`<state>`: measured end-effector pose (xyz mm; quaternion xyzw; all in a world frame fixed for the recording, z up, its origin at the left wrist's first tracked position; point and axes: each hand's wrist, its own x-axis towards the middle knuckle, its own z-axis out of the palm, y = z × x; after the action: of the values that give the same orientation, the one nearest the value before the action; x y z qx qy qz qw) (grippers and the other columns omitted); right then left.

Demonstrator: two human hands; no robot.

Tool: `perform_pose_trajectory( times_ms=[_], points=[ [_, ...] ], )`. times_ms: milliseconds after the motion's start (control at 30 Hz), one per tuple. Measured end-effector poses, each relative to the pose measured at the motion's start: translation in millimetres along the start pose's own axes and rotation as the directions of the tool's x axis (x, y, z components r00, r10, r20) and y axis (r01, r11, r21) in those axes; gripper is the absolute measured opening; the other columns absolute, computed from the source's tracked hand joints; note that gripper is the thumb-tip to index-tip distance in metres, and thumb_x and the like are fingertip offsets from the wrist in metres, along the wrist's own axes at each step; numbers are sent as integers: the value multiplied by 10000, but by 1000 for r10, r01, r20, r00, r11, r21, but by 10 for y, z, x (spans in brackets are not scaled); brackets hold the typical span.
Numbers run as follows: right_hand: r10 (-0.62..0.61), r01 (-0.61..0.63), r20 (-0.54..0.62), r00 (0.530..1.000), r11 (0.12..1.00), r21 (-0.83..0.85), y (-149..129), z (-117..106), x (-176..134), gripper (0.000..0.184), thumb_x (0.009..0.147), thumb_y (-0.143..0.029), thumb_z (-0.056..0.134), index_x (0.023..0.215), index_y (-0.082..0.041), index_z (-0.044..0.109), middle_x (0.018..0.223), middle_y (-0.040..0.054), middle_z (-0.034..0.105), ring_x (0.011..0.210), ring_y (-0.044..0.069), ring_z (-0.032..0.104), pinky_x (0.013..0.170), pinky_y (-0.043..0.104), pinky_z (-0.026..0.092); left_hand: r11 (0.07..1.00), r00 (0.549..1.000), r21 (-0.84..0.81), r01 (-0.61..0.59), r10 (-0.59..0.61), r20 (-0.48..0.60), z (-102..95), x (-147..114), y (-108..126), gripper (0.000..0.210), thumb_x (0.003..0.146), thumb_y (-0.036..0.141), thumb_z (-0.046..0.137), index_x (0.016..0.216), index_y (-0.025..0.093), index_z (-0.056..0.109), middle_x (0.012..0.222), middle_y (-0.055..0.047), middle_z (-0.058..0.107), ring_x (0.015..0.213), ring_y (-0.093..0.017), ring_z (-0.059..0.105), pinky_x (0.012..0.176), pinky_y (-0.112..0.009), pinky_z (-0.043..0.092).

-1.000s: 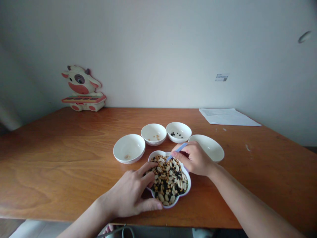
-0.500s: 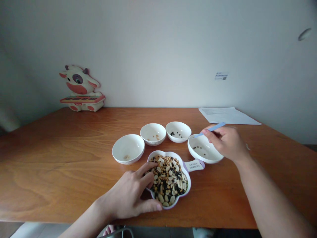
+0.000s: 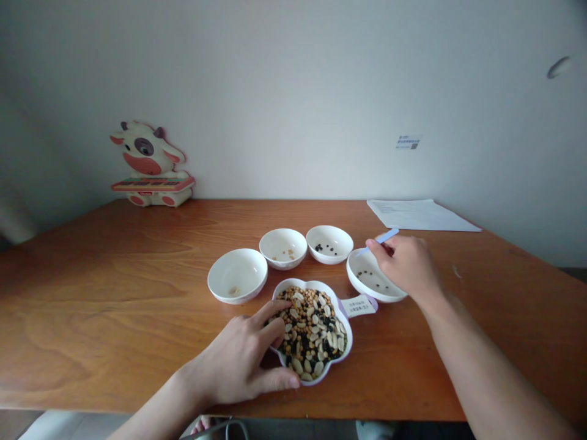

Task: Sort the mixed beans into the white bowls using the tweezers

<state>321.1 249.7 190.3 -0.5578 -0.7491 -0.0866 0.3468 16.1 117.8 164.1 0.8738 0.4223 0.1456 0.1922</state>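
Observation:
My left hand (image 3: 250,354) lies over the left side of a white, flower-shaped bowl (image 3: 347,348) with a purple handle. Its fingers hook over the rim and its thumb touches the near edge. Peanuts, yellow beans and dark seeds (image 3: 314,333) mixed together fill this bowl. My right hand (image 3: 406,264) pinches a slim light-blue plastic utensil (image 3: 389,235) above the rightmost white bowl (image 3: 373,294); the fingers partly cover it, so its kind cannot be made out. Several small dark beans (image 3: 373,282) lie in that bowl, partly hidden by the hand.
Three more white bowls stand behind and left: one with a few pale pieces (image 3: 237,275), one with tan pieces (image 3: 283,247), one with black beans (image 3: 329,243). A cow-shaped toy keyboard (image 3: 153,165) and paper sheets (image 3: 422,215) sit at the wooden table's (image 3: 114,293) back.
My right hand has shifted slightly left with the light-blue utensil, and more dark beans show in the rightmost bowl. My left hand stays on the flower-shaped bowl.

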Motion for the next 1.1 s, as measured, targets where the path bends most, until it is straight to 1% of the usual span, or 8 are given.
perform_pose_trajectory(
  times_ms=[100, 167, 300, 400, 733, 900, 1000, 1100],
  points=[
    [-105, 120, -71, 992, 954, 274, -203, -35, -70, 340, 921, -374, 530, 688, -169, 671, 655, 71, 701, 568, 181, 612, 553, 285, 391, 1000, 1000, -2, 0, 0, -5, -1, 9, 1, 494, 900, 664, 554, 869, 172, 546, 1457, -180, 467, 1189, -395, 601, 866, -468, 563],
    [-227, 200, -1, 974, 858, 473, -369, -40, -132, 302, 931, -337, 530, 755, -157, 697, 654, 52, 693, 572, 163, 610, 549, 266, 414, 1000, 1000, -8, -1, 1, -5, 3, 9, 0, 502, 898, 672, 552, 872, 170, 549, 1462, -184, 461, 1198, -401, 596, 853, -459, 569],
    [-581, 269, 187, 792, 606, 748, -641, 19, -265, 283, 924, -252, 530, 702, -156, 676, 629, 32, 671, 544, 129, 569, 536, 248, 411, 1000, 1000, -3, 13, -13, -2, 15, -3, -3, 517, 894, 683, 548, 887, 166, 566, 1461, -181, 461, 1155, -393, 623, 806, -436, 583],
    [-683, 274, 240, 690, 553, 787, -731, 97, -339, 245, 894, -232, 567, 687, -151, 671, 617, 30, 659, 530, 123, 536, 523, 252, 389, 1000, 1000, 5, 20, -20, 11, 19, -10, -1, 523, 893, 685, 549, 935, 165, 583, 1474, -172, 447, 1129, -381, 637, 776, -418, 589],
    [-603, 310, 178, 777, 614, 726, -723, 139, -312, 274, 925, -203, 548, 679, -143, 650, 641, 34, 661, 582, 131, 589, 574, 252, 426, 1000, 1000, -3, 10, -10, 12, -6, 14, 14, 515, 899, 680, 544, 891, 165, 564, 1453, -168, 464, 1125, -377, 638, 755, -406, 584],
    [-652, 255, 212, 728, 544, 799, -745, 115, -337, 202, 901, -207, 592, 748, -140, 705, 700, 35, 709, 594, 126, 610, 576, 241, 444, 1000, 1000, 9, 12, -12, 13, 4, 9, 6, 517, 895, 678, 554, 939, 163, 587, 1450, -167, 470, 1082, -357, 658, 765, -407, 583],
    [-672, 243, 274, 688, 570, 785, -782, 163, -370, 223, 903, -231, 604, 737, -136, 718, 687, 42, 712, 585, 139, 618, 581, 255, 455, 1000, 1000, 9, 13, -13, 7, 12, 8, 3, 522, 893, 680, 553, 940, 161, 590, 1463, -171, 454, 1075, -358, 660, 759, -404, 585],
    [-636, 256, 290, 715, 624, 739, -810, 205, -387, 230, 922, -235, 584, 778, -130, 731, 749, 64, 736, 666, 166, 665, 647, 275, 485, 1000, 1000, 1, 1, -1, -6, 13, 8, 5, 515, 897, 676, 549, 930, 163, 587, 1444, -162, 470, 1059, -351, 666, 762, -407, 585]
  ],
)
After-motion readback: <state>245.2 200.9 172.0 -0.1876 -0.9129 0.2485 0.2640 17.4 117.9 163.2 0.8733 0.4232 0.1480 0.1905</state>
